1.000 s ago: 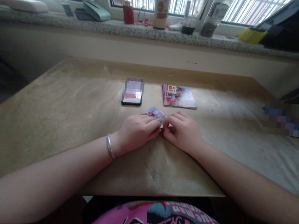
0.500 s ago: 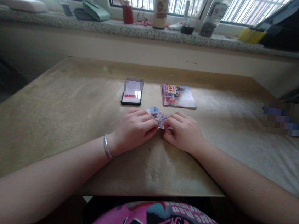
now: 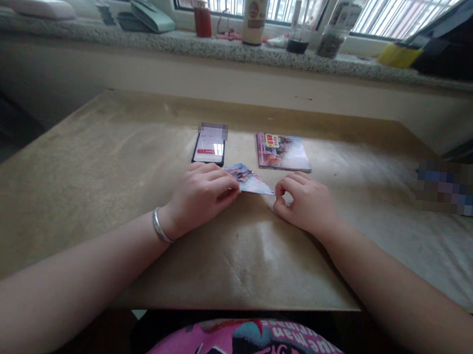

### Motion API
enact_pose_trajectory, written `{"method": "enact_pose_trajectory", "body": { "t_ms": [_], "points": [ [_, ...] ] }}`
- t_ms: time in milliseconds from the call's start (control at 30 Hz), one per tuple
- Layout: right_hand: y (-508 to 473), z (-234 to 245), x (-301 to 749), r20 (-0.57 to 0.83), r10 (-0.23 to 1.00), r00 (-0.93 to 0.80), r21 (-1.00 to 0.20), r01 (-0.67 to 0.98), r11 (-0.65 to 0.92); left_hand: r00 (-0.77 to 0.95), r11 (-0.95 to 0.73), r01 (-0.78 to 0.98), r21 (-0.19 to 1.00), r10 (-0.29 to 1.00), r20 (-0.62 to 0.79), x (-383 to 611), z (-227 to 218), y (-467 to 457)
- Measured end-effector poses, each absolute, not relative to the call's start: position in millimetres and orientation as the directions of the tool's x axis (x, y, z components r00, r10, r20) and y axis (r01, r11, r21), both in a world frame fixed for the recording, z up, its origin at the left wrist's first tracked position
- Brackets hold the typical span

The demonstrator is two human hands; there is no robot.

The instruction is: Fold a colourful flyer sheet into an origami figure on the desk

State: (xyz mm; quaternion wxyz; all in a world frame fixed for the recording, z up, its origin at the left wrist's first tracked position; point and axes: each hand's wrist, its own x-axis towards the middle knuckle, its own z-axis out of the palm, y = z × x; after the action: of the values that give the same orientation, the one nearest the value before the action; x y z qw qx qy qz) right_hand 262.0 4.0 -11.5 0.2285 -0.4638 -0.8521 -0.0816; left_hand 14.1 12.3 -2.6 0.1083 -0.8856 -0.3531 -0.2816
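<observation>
A folded sheet of colourful printed paper (image 3: 253, 180), triangular in outline, is stretched between my two hands just above or on the table. My left hand (image 3: 205, 193), with a silver bangle at the wrist, pinches the paper's left corner. At the paper's right tip, the thumb and forefinger of my right hand (image 3: 303, 204) are pinched together on it. Beyond my left hand lies a phone (image 3: 209, 147) with its screen lit. A stack of printed paper sheets (image 3: 285, 153) with a yellow price label lies beyond my right hand.
The table (image 3: 92, 184) has a tan covering. A blurred flat item (image 3: 455, 189) lies at its right side. On the stone windowsill (image 3: 216, 51) stand a red bottle (image 3: 203, 20), a tall container (image 3: 255, 13), clear jars (image 3: 335, 27) and a green case (image 3: 152, 17).
My hands have moved apart, the left one leftward and the right one rightward. The paper between them has shifted slightly away from me, and its near edge is now straighter and more visible.
</observation>
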Motion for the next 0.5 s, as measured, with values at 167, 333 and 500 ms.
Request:
{"method": "enact_pose_trajectory", "body": {
  "t_ms": [167, 333, 500],
  "points": [
    [4.0, -9.0, 264.2, 0.469, 0.761, -0.447, -0.093, 0.832, 0.546, 0.580, -0.731, 0.682, 0.025, 0.561, 0.591, 11.7, -4.1, 13.5],
    [5.8, -8.8, 268.3, 0.479, 0.773, -0.415, -0.103, 0.849, 0.519, 0.573, -0.745, 0.664, 0.055, 0.555, 0.603, 11.4, -6.2, 14.8],
    [9.4, -11.0, 272.3, 0.493, 0.827, -0.270, -0.264, 0.860, 0.438, 0.597, -0.756, 0.654, 0.044, 0.550, 0.583, 14.1, -7.5, 16.1]
  ]
}}
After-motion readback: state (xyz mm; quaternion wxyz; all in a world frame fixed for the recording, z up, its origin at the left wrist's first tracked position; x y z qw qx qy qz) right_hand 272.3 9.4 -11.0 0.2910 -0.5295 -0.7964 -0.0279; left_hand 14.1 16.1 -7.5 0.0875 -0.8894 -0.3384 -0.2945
